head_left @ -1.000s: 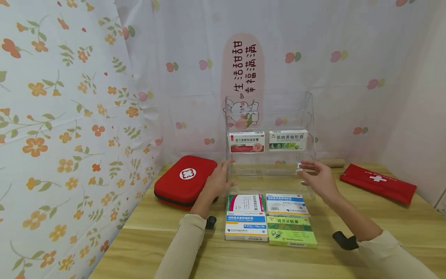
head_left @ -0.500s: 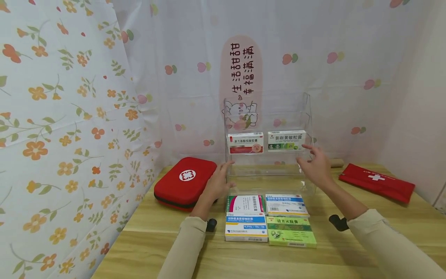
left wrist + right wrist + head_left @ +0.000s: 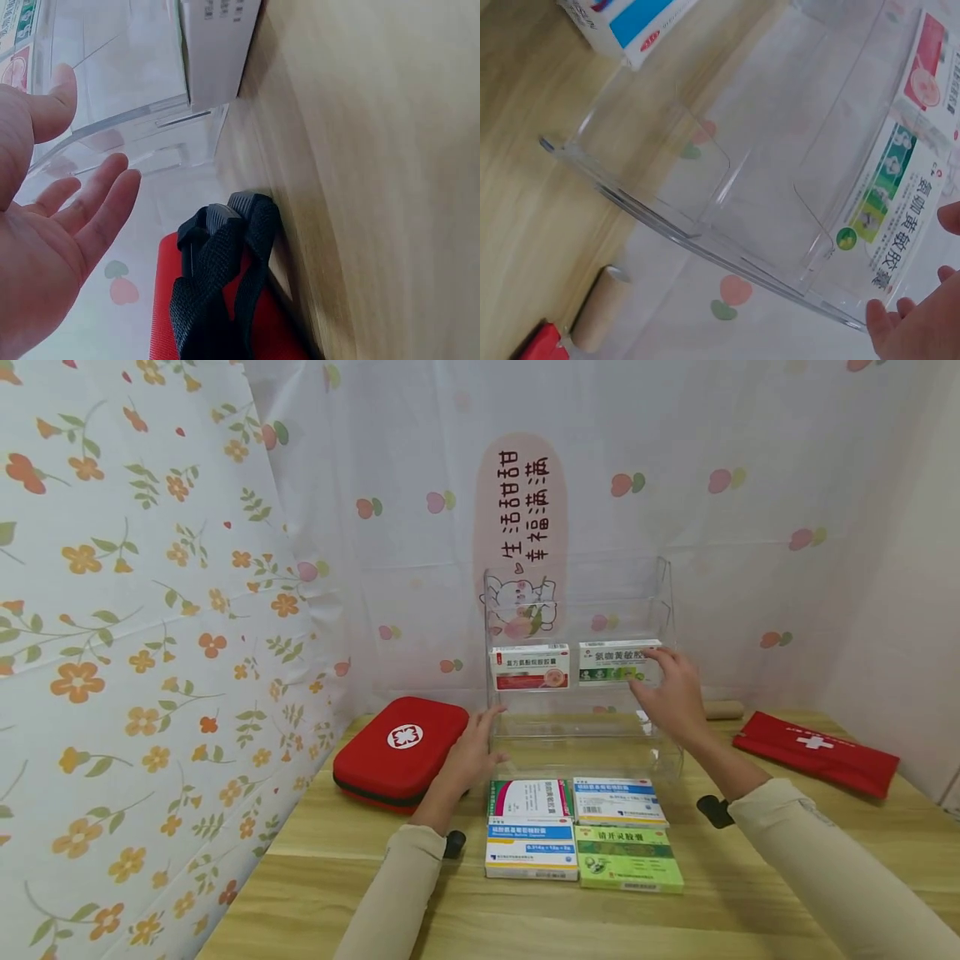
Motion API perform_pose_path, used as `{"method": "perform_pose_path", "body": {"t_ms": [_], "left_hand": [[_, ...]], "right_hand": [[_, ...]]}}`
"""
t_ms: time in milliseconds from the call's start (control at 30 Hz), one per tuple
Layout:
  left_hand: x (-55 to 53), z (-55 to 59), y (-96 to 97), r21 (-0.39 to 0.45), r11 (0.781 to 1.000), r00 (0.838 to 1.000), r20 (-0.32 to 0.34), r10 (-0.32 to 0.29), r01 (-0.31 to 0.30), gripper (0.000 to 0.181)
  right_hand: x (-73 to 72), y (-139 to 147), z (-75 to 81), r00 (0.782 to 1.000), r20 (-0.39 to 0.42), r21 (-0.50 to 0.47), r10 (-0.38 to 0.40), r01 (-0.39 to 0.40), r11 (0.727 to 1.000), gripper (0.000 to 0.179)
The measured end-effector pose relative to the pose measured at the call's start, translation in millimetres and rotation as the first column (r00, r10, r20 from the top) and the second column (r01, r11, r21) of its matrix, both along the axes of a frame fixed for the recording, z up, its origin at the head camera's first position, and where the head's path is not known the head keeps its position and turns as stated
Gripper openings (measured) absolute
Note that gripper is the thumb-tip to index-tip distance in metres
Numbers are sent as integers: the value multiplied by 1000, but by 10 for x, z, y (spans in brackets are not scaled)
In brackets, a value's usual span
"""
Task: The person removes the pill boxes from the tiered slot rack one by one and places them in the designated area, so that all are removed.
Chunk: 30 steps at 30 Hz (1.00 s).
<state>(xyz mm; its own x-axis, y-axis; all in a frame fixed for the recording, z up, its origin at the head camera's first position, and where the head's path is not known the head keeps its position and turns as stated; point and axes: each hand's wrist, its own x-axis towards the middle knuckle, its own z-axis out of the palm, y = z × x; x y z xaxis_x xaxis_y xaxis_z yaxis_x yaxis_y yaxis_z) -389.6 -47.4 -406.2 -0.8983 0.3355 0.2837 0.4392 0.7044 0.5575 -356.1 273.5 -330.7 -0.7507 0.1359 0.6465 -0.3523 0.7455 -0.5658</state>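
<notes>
A clear stepped display rack (image 3: pixel 570 729) stands on the table. One tier holds a red-and-white capsule box (image 3: pixel 529 669) at left and a green-and-white capsule box (image 3: pixel 609 665) at right. My right hand (image 3: pixel 675 700) reaches to the right end of the green-and-white box, thumb and fingers spread apart. In the right wrist view its fingertips (image 3: pixel 877 319) lie right by that end. Beside the rack's left edge is my left hand (image 3: pixel 467 756), empty, thumb and fingers apart. Lying before the rack are blue-and-white boxes (image 3: pixel 531 850), a magenta-and-white box (image 3: pixel 534 799) and a green box (image 3: pixel 628 860).
A red zip case (image 3: pixel 375 753) with a white emblem lies left of the rack, its black strap (image 3: pixel 210 277) showing in the left wrist view. At right are a red pouch (image 3: pixel 847 758) with a white cross and a tan cylinder (image 3: pixel 726 710). Patterned curtains hang behind and at left.
My right hand has risen and moved left, from the rack's lower right side to the green-and-white box. My left hand stays beside the rack.
</notes>
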Motion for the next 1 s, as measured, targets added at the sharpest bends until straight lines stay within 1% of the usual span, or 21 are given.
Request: {"method": "perform_pose_path", "body": {"t_ms": [133, 267, 400, 600, 767, 900, 1000], "left_hand": [[12, -4, 18, -7, 1000, 1000, 6, -12, 12, 87], [15, -10, 16, -16, 1000, 1000, 3, 3, -3, 88], [9, -15, 5, -4, 1000, 1000, -3, 6, -6, 88], [0, -47, 4, -2, 1000, 1000, 5, 10, -10, 88], [9, -78, 13, 0, 1000, 1000, 5, 11, -11, 88], [8, -62, 9, -7, 1000, 1000, -3, 10, -10, 89], [0, -46, 9, 6, 1000, 1000, -1, 10, -10, 89]], "right_hand": [[-21, 7, 12, 999, 33, 10, -24, 24, 1000, 48], [-49, -13, 56, 997, 63, 23, -32, 31, 999, 51], [-89, -28, 116, 996, 79, 29, -30, 28, 999, 53], [-139, -23, 136, 996, 76, 39, -37, 34, 999, 53], [-169, -6, 109, 994, 101, 32, -51, 48, 998, 55], [-211, 20, 107, 997, 74, 40, -34, 31, 999, 57], [-235, 32, 125, 998, 62, 37, -17, 15, 999, 59]]}}
